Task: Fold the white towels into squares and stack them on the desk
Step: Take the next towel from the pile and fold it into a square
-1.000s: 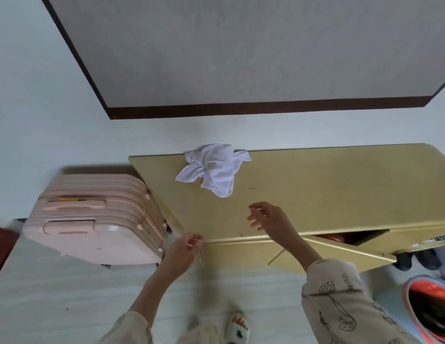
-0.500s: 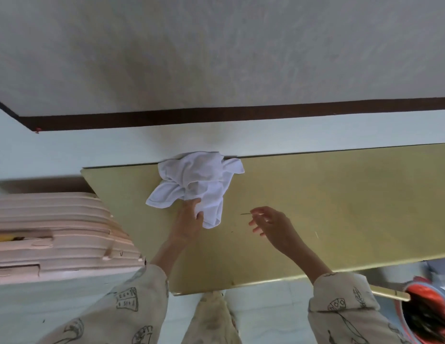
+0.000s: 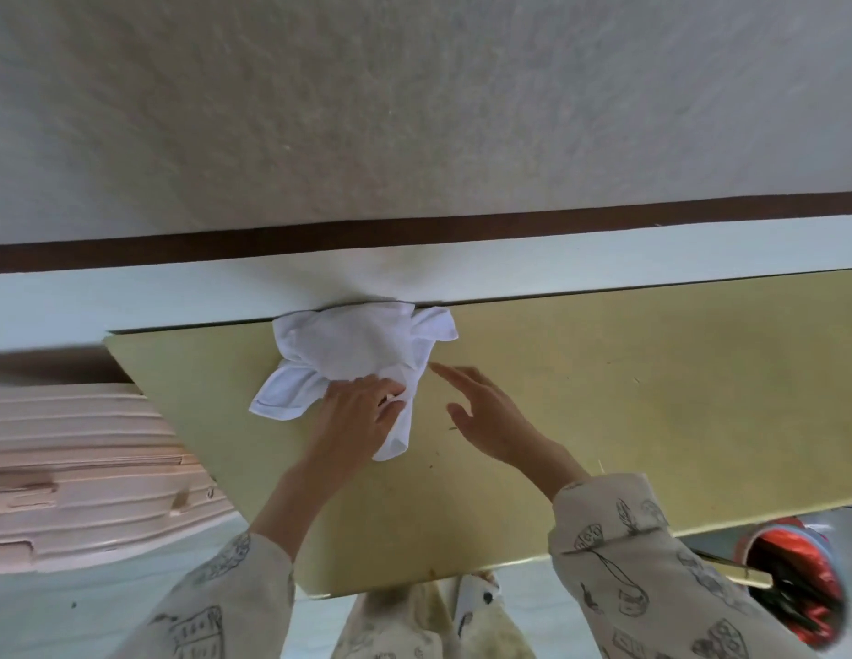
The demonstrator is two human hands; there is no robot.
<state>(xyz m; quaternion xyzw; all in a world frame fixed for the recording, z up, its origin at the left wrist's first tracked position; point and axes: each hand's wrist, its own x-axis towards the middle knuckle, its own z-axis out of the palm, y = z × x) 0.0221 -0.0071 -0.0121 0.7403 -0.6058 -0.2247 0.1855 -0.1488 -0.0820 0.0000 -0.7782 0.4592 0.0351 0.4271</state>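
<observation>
The fingers (image 3: 383, 390) of a person's left hand (image 3: 355, 418) curl into the near side of a crumpled white towel (image 3: 352, 359), pinching a fold of cloth, while the right hand (image 3: 485, 416) hovers just beside the towel with fingers straight and spread, holding nothing, the forefinger close to the cloth's right flank. The towel lies bunched against the far edge of the yellow worktop (image 3: 628, 397), toward its far left corner, one tail trailing toward the near edge beside the left hand. By the look of it the job has barely begun: no fold is made, no squared stack stands anywhere on the worktop, and only this one towel is in sight. It has yet to be shaken flat, folded and set down. A pink ribbed suitcase (image 3: 81, 473) stands off the worktop's left edge and a red-lined bin (image 3: 795, 587) below its near right; neither blocks the bare surface around the hands.
</observation>
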